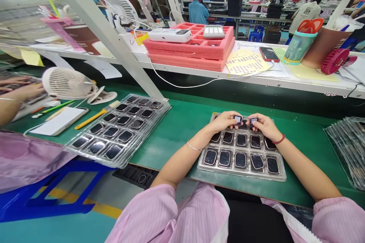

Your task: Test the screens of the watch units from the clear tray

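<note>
My left hand point(227, 120) is closed on a small smartwatch body point(237, 120) whose screen is lit. A second lit watch body point(253, 122) sits in the closed fingers of my right hand point(264, 125). Both hands are over the back row of a clear plastic tray point(242, 175), close together. Dark-screened square watch bodies, such as the one at the front middle point(240, 160), lie in the tray's pockets. My hands cover part of the back row, so those pockets are partly hidden.
Left of me lies a stack of trays point(123, 162) with more watch bodies, a yellow-handled brush point(92, 118) and a white fan point(64, 82). A co-worker's arm point(21, 97) is at far left. Stacked clear trays point(346, 152) stand right. Red foam trays point(188, 55) sit on the shelf.
</note>
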`<state>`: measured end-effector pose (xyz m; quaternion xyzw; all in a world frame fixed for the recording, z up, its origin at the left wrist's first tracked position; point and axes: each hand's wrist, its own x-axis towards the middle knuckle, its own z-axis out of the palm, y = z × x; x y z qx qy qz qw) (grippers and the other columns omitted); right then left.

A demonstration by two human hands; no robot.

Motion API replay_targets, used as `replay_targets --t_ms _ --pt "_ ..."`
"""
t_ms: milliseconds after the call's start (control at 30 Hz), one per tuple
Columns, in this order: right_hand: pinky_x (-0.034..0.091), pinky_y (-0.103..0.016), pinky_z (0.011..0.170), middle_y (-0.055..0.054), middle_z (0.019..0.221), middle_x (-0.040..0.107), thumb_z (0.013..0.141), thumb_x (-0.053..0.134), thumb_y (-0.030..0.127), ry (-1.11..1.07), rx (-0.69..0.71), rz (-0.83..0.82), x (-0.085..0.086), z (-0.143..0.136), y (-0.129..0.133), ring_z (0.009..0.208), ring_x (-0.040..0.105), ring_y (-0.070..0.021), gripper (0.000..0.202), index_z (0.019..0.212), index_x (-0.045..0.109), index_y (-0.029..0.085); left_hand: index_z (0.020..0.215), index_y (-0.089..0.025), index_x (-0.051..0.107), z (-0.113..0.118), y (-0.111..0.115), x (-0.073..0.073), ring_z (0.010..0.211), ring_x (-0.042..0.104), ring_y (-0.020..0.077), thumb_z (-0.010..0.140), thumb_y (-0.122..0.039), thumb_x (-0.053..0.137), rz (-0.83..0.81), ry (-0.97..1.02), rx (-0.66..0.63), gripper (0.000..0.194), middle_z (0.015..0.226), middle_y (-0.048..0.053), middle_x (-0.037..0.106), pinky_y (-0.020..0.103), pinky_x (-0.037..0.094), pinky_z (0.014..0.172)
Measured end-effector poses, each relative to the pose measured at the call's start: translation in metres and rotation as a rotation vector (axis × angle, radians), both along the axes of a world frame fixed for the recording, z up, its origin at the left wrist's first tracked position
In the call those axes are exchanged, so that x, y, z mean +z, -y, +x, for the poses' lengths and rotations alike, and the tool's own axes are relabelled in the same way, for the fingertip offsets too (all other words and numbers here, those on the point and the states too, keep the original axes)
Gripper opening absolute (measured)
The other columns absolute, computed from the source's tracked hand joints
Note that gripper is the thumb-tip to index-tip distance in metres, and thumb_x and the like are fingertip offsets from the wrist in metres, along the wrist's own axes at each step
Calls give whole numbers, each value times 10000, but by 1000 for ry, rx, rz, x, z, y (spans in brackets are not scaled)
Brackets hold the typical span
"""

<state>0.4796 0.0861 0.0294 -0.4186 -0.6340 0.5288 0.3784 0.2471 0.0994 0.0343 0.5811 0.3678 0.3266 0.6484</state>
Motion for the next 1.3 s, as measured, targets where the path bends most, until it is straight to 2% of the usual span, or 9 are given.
replay_targets --t_ms 567,767,833,933,1033,1133,1233,1300 --pt "522 -285 568 -65 901 755 798 671 324 20 35 27 -3 0 0 561 577 -122 265 1025 655 188 1049 -103 643 -1 0 -1 647 662 111 771 -279 709 12 2 -20 335 911 93 741 200 424 535" --pt "504 -285 530 -76 887 753 877 610 461 -8 7 23 -3 2 -2 541 569 -129 306 1012 657 191 1036 -104 633 -2 -2 -5 619 651 109 808 -417 682 47 19 -42 390 890 92 731 199 393 508" --pt "486 -280 507 -72 853 746 892 588 464 11 7 35 -4 2 -2 525 560 -129 301 995 650 188 1018 -104 623 -2 -4 -7 595 638 102 825 -435 654 40 22 -37 385 869 88 726 198 365 493" --pt "532 -312 624 -64 905 743 830 651 327 63 45 133 -6 0 -1 703 660 -181 262 1054 618 196 1031 -117 597 -1 -4 -10 629 637 99 765 -311 710 39 42 -21 348 895 74 719 198 359 508" --pt "546 -363 792 -71 1024 737 769 646 207 77 107 195 -7 0 0 955 686 -233 397 1159 574 209 1052 -132 574 0 -3 -9 691 636 98 658 -146 752 57 82 -17 432 893 41 709 205 407 587" --pt "547 -332 697 -69 1055 733 796 586 206 85 125 134 -6 1 0 847 689 -205 395 1191 573 217 1003 -128 577 0 -2 -6 693 619 95 653 -140 761 62 108 -10 395 831 19 693 231 446 659" --pt "506 -293 561 -60 971 741 851 541 256 83 64 73 -5 2 -1 646 632 -159 294 1134 603 208 956 -115 593 0 -1 -4 598 585 80 733 -228 731 51 56 -27 285 788 27 690 222 408 580" --pt "509 -298 590 -49 902 736 847 571 263 95 37 106 -4 1 0 648 620 -158 218 1051 622 202 978 -112 603 1 -1 -5 591 595 80 794 -236 654 51 21 -36 228 833 53 706 209 369 533"
